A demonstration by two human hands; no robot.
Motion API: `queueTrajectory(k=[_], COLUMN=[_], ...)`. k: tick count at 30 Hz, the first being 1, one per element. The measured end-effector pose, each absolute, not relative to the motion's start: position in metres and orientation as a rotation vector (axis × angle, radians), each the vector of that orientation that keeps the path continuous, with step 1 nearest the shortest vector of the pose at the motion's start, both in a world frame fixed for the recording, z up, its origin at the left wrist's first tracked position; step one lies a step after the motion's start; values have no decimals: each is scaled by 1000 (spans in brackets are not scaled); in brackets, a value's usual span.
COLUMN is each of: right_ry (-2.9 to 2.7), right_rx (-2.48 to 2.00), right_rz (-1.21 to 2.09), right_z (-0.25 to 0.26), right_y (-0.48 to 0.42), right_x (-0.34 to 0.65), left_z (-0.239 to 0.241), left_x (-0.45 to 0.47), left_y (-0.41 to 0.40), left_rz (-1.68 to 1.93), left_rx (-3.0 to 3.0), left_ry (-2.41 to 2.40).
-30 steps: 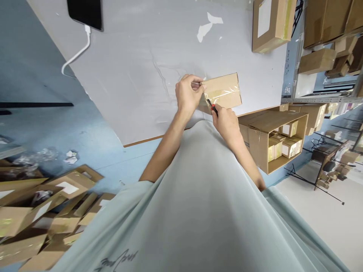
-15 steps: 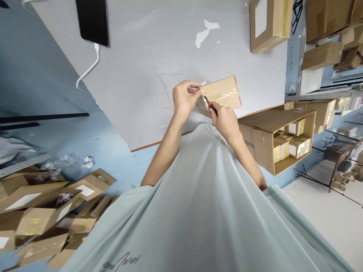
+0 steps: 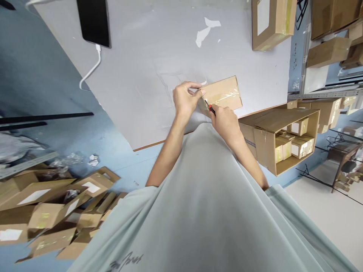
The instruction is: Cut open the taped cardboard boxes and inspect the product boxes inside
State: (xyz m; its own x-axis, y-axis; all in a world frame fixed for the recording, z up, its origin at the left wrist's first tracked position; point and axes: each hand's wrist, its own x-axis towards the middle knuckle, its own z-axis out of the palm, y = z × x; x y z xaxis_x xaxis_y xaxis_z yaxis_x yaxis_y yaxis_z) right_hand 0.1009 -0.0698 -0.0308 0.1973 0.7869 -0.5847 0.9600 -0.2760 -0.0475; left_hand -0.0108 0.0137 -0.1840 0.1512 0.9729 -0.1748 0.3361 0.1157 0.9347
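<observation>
A small taped cardboard box (image 3: 224,94) lies on the grey table (image 3: 147,75) near its front edge. My left hand (image 3: 185,99) is closed on the box's left end, fingers curled over the corner. My right hand (image 3: 224,121) is closed on a red and black utility knife (image 3: 210,108), its tip against the box's near left edge.
A black phone (image 3: 93,22) with a white cable (image 3: 90,71) lies at the table's far left. Another cardboard box (image 3: 273,22) stands at the far right. An open carton (image 3: 272,132) of small boxes sits right of the table. Opened boxes (image 3: 53,211) are piled on the floor, left.
The knife tip has slid a little along the box's near edge. Both hands keep their hold on the box and the knife; the view has shifted slightly.
</observation>
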Motion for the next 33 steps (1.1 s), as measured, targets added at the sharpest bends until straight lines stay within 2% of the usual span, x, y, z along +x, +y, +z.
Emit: queueTrajectory(k=[18,25,29,33], right_ry=[1605,1597,1586,1678], right_rx=[2039,2375,2525,2551], right_rz=[-858,-892,-801,-793], right_z=[-23,-9,-17,-25], right_y=[-93,-126,-120,-109], right_x=[113,186,228,251], left_z=[-185,-157,-138,-141], left_x=[-13,6,52,86], left_y=[4,-5,-11,-14], left_rz=[790,836,731,619], left_rx=[1459,1712,1942,2055], left_ry=[1430,1416,1192,1048])
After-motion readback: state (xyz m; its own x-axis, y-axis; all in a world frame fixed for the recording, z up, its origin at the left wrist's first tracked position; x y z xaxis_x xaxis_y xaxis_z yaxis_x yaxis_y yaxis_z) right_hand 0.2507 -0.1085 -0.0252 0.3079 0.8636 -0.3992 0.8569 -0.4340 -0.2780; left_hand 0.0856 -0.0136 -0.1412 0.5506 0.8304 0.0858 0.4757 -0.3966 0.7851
